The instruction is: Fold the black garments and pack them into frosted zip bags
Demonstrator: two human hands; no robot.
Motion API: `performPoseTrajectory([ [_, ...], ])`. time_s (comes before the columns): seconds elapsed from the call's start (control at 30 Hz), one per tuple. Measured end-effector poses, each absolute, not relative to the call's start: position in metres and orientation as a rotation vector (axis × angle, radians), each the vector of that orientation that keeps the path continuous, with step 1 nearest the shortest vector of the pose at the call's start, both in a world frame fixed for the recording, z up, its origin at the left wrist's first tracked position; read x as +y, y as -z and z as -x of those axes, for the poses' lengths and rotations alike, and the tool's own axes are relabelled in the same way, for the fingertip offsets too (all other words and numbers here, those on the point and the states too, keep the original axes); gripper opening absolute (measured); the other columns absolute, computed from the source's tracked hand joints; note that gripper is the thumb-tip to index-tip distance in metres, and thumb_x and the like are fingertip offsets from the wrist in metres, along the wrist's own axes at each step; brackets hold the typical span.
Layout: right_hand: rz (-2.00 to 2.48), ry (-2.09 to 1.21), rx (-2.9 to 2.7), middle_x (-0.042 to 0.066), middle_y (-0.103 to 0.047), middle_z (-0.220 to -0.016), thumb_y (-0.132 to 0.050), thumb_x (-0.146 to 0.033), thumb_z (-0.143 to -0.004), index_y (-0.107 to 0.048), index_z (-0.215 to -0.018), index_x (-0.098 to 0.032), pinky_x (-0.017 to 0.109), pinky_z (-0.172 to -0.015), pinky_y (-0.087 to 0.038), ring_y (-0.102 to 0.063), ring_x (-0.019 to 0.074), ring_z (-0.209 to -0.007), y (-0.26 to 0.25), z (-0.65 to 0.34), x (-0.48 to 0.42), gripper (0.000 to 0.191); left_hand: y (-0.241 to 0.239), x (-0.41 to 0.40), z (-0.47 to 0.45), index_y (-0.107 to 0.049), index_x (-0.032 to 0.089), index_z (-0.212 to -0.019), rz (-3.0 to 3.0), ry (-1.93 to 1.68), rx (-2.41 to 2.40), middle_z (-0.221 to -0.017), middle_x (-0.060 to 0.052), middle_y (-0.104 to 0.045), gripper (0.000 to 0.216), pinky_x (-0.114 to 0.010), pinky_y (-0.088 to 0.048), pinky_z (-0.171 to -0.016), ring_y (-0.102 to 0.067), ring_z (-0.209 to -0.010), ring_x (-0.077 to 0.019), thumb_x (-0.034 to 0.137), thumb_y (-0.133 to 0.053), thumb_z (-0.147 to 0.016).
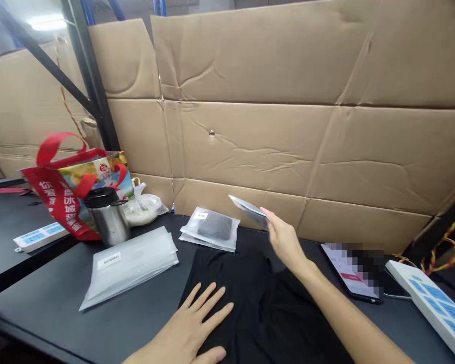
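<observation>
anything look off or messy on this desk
Nothing spilled or broken. The cardboard backing is creased, with a small hole. The black garment lies rumpled under the left hand; the right hand holds a packet tilted in mid-air.

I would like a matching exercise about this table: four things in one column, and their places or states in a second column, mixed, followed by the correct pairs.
Things:
1. left hand
2. right hand
3. steel flask
4. packed pouch

Places or states:
A. stands upright in front of the red bag
B. lies flat on the table by the cardboard wall
C. rests palm down on the black garment
D. holds a thin flat pouch up in the air

Pairs: 1-C, 2-D, 3-A, 4-B
</observation>
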State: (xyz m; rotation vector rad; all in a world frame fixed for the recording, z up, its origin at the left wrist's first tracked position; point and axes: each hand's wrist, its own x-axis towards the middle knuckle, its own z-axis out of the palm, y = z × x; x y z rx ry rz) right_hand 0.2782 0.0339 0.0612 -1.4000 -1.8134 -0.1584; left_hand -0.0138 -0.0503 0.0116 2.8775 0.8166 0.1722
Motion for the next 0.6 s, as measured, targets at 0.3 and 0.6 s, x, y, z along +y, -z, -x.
performPoseTrajectory([
  [0.3, 1.286, 0.018, -2.266, 0.017, -0.033, -0.149, -0.053, -0.017, -0.084, -0.049, -0.134, -0.012, 0.052, -0.111, -0.025, -0.025, 0.0327, -0.139, -0.027, -0.166, 0.111, 0.05, 0.011, -0.034, 0.017, -0.015, 0.032, -0.15, -2.981, -0.138, 0.77, -0.152, -0.01, -0.025, 0.067, -0.063, -0.031, -0.105, -0.028, -0.137, -0.0379, 0.055, -0.042, -0.093],
  [0.6, 1.277, -0.114, -2.299, 0.012, -0.029, -0.153, -0.048, -0.056, -0.089, -0.032, -0.145, -0.018, 0.04, -0.112, -0.025, -0.024, 0.0254, -0.14, -0.033, -0.195, 0.107, 0.07, -0.01, -0.044, 0.015, -0.022, 0.035, -0.148, -2.886, -0.189, 0.803, -0.151, -0.006, -0.033, 0.059, -0.055, -0.035, -0.107, -0.034, -0.136, -0.0327, 0.048, -0.045, -0.095],
])
